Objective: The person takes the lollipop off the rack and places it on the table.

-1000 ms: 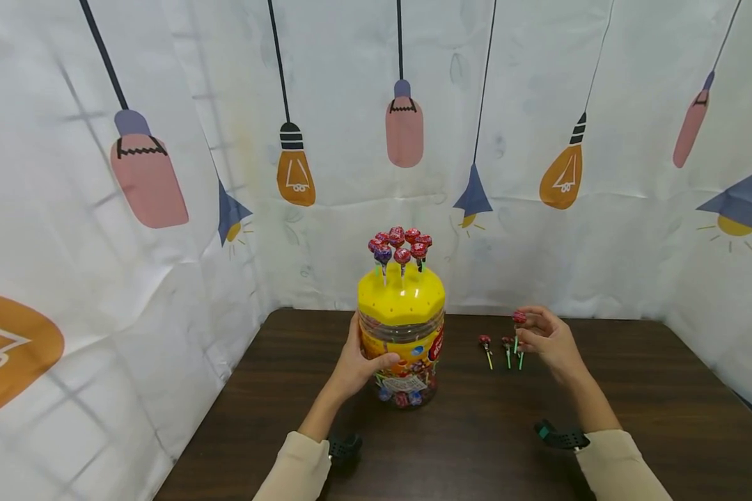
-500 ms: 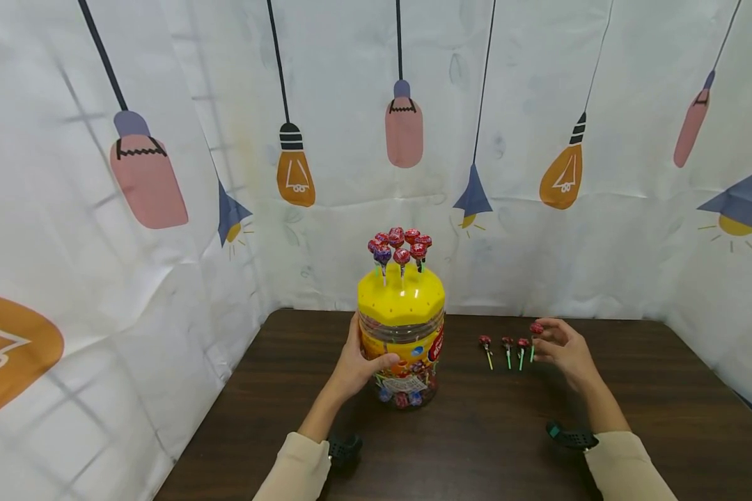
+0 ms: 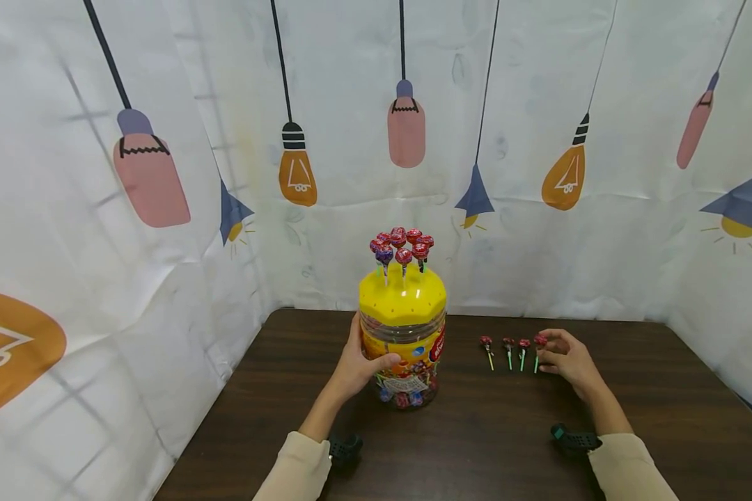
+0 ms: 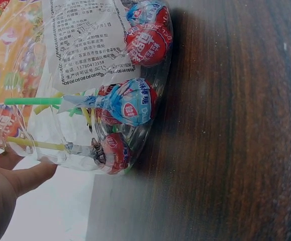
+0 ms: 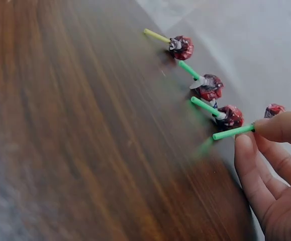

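Observation:
A clear plastic jar (image 3: 407, 362) with a yellow lid (image 3: 403, 299) stands upright on the table. Several wrapped lollipops (image 3: 404, 257) stick up from that lid, and more lie inside the jar, seen close in the left wrist view. My left hand (image 3: 362, 362) grips the jar's left side, thumb across the front. Right of the jar, my right hand (image 3: 567, 358) pinches the green stick of a red lollipop (image 5: 234, 132) between thumb and finger, low over the table. Beside it lie three red lollipops in a row, one with a yellow stick (image 5: 181, 47) and two with green sticks.
The dark wooden table (image 3: 476, 445) ends at a white curtain (image 3: 351, 264) printed with lamps, which runs behind and along the left. A black band (image 3: 574, 440) is on the right wrist, and a similar band (image 3: 345, 449) on the left.
My right hand has moved right and down to the table with its lollipop, away from the three lying ones. My left hand stays on the jar.

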`<state>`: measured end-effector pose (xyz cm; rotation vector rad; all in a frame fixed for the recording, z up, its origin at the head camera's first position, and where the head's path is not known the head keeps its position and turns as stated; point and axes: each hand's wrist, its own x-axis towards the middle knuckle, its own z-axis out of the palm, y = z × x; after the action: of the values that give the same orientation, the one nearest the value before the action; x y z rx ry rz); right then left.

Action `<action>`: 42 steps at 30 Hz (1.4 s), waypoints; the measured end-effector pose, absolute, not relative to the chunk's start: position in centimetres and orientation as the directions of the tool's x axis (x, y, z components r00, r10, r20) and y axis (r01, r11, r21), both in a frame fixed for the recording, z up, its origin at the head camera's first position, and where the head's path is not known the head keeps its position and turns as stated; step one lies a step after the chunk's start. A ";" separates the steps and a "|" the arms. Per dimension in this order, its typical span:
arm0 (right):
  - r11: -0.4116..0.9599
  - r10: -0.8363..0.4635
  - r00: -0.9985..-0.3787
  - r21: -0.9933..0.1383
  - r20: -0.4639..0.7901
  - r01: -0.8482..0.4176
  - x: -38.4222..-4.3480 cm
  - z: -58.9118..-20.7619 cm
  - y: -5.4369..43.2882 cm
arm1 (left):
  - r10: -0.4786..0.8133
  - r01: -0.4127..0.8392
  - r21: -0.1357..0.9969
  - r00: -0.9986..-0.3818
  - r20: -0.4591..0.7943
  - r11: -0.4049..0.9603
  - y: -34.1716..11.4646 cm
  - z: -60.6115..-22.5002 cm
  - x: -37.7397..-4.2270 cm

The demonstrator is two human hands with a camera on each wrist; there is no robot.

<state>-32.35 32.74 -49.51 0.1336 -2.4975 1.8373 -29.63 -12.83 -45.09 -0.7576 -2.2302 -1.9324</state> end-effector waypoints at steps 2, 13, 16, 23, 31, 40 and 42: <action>0.305 -0.048 -0.996 -0.948 0.078 -0.089 -32.4 -49.6 32.8 | 0.302 0.422 0.903 -0.873 0.383 0.075 -12.8 -45.1 -29.6; 0.485 -0.026 -0.993 -0.867 0.114 -0.113 -33.5 -49.7 33.3 | 0.305 0.432 0.898 -0.869 0.391 0.080 -12.8 -45.2 -29.8; 0.536 -0.029 -0.992 -0.836 0.121 -0.117 -33.7 -49.6 33.4 | 0.307 0.439 0.895 -0.865 0.398 0.077 -12.9 -45.2 -29.8; 0.581 -0.052 -0.993 -0.806 0.104 -0.115 -33.8 -49.6 33.6 | 0.306 0.435 0.898 -0.866 0.395 0.070 -12.8 -45.2 -29.7; 0.616 -0.050 -0.995 -0.782 0.084 -0.097 -33.8 -49.6 33.6 | 0.299 0.426 0.901 -0.873 0.386 0.082 -12.8 -45.2 -29.6; 0.639 -0.067 -0.996 -0.765 0.051 -0.082 -33.9 -49.5 33.7 | 0.306 0.429 0.900 -0.869 0.388 0.079 -12.8 -45.2 -29.7; 0.644 -0.078 -0.996 -0.760 0.047 -0.086 -34.0 -49.5 33.7 | 0.303 0.429 0.900 -0.870 0.388 0.081 -12.8 -45.2 -29.7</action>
<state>-34.02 33.70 -49.51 0.1412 -2.8391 1.3141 -29.69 -12.79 -45.19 -0.7605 -2.2336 -1.9200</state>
